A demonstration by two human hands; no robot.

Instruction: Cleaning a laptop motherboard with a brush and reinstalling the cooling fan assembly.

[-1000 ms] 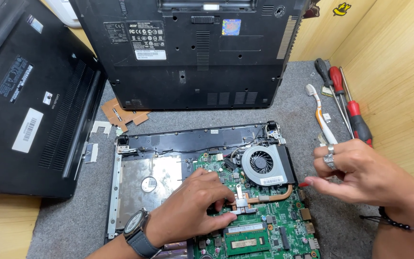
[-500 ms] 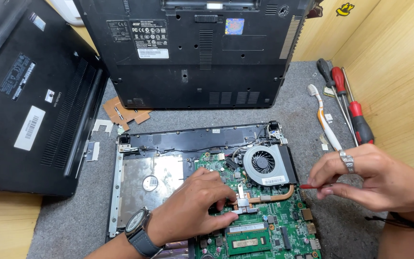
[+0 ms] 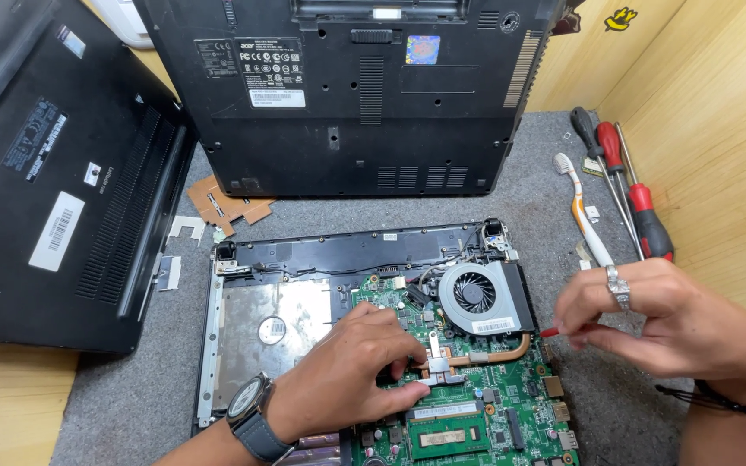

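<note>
One view only — a camera worn on the person's head, looking steeply down and slightly forward at the counter (image 3: pixel 554 190). It sits close: the opened laptop (image 3: pixel 373 345) fills the lower middle, with both hands entering from the bottom edge, the left hand (image 3: pixel 351 367) over the green board, the right hand (image 3: pixel 662 324) beside it. The far edge of view reaches a wooden wall (image 3: pixel 718 112) — right side.

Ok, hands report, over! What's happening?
Left hand pressing on the heatsink bracket of the open laptop. Right hand pinching a thin red tool beside the fan. Nothing between them.
</note>
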